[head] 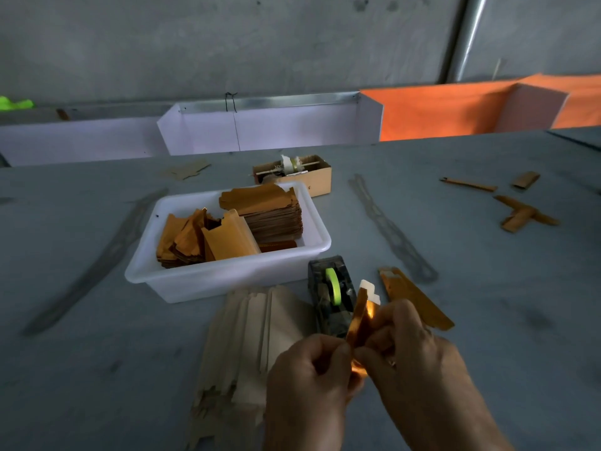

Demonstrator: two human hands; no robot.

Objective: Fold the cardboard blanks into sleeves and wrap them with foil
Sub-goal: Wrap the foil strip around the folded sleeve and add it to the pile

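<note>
A: Grey worktop [97, 369], concrete wall behind, dim light. What's nearest on my feed?

B: Both hands, low centre. Left hand [305, 379] has its fingers curled, thumb and forefinger pinching the lower edge of a gold foil-wrapped sleeve [361, 320]. Right hand [413, 349] is curled round the same piece from the other side. Sleeve stands near upright, white cardboard tip poking out on top.

A: Under the hands?

B: Fan of plain cardboard blanks [247, 346] flat on the top, by the L wrist. Just behind the sleeve I see a tape dispenser [331, 297], green roll. To its R, a finished gold sleeve [416, 301] lying flat, partly behind the R hand.

A: Mid-table?

B: White plastic tub [227, 278] with gold foil pieces [208, 239] and a taller stack [273, 213] at its back R. Small cardboard box [312, 180] just behind the tub; contents unclear.

A: Far R?

B: A few more gold pieces [523, 213], well apart from the rest. Then white panels [270, 128] and orange sheeting [439, 109] at the wall.
</note>
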